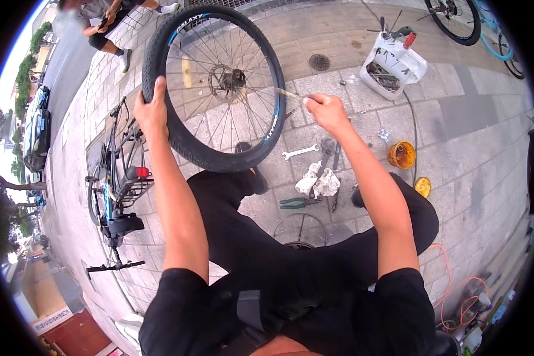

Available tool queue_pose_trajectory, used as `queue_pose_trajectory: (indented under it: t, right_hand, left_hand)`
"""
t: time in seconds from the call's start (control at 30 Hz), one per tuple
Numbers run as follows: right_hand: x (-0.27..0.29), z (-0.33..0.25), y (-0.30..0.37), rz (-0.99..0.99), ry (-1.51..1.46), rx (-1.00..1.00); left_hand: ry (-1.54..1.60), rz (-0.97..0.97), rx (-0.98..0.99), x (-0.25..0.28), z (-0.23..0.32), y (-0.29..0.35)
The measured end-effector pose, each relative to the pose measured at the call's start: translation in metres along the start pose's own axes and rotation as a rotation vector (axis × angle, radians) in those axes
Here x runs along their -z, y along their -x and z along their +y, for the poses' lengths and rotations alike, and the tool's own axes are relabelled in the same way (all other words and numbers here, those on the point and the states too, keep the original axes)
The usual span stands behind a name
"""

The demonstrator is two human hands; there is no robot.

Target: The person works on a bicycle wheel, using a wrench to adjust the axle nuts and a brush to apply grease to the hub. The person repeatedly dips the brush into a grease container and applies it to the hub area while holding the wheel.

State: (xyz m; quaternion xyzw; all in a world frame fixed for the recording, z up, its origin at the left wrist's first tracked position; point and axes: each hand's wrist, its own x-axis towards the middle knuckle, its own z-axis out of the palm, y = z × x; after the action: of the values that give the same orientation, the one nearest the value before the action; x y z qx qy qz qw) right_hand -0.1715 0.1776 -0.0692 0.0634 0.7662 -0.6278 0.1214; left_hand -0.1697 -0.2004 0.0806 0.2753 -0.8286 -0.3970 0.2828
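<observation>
A bicycle wheel (187,148) with a knobby black tyre, disc rotor and hub (238,79) is held up, tilted, in front of me. My left hand (153,113) grips the tyre's left side, thumb on the near face. In my closed right hand (327,113) is a slim pale stick, like a small brush (289,94), its tip close to the tyre's right edge. A toothed sprocket cassette (319,62) lies on the paving beyond. Below the wheel are a wrench (301,152), crumpled white rags (326,183) and green-handled pliers (299,203).
A white tool bin (418,65) stands far right. Nearer are a tub of yellow-brown grease (401,155) and its yellow lid (422,187). A parked bicycle (115,184) is at left, a blue one (495,46) far right. An orange hose (447,279) lies lower right. Another person (104,26) sits far left.
</observation>
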Motion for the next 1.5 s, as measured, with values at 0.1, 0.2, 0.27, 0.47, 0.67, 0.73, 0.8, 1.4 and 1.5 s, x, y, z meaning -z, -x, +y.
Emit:
queue_pose_trajectory:
  t: [0.1,0.2,0.27,0.47,0.67,0.73,0.8,1.4,1.5]
  right_hand:
    - [-0.045,-0.001,-0.029,-0.018,-0.097,-0.060]
    - [-0.078,0.010,-0.062,0.004,-0.104,-0.051]
    - [-0.096,0.026,-0.082,0.064,-0.050,0.047]
    - [-0.116,0.031,-0.110,0.114,0.026,0.143]
    - [-0.129,0.030,-0.124,0.175,0.053,0.267]
    - [-0.130,0.034,-0.125,0.186,0.058,0.294]
    - [-0.133,0.039,-0.125,0.207,0.058,0.308]
    - [-0.110,0.018,-0.111,0.133,0.192,0.389]
    - [-0.111,0.014,-0.117,0.115,0.189,0.430]
  left_hand:
    - [0.002,-0.015,0.023,0.013,-0.030,-0.008]
    - [-0.043,-0.005,0.010,0.007,-0.039,-0.018]
    - [-0.116,0.008,0.000,-0.002,-0.018,-0.019]
    - [-0.069,-0.032,0.011,-0.013,-0.014,-0.032]
    - [-0.084,-0.053,0.000,-0.013,-0.009,-0.034]
    - [-0.074,-0.071,-0.004,-0.014,-0.002,-0.031]
    - [-0.075,-0.038,-0.005,-0.014,-0.005,-0.032]
    - [-0.129,-0.014,-0.067,-0.017,0.003,-0.024]
    - [-0.112,-0.021,-0.063,-0.017,0.004,-0.024]
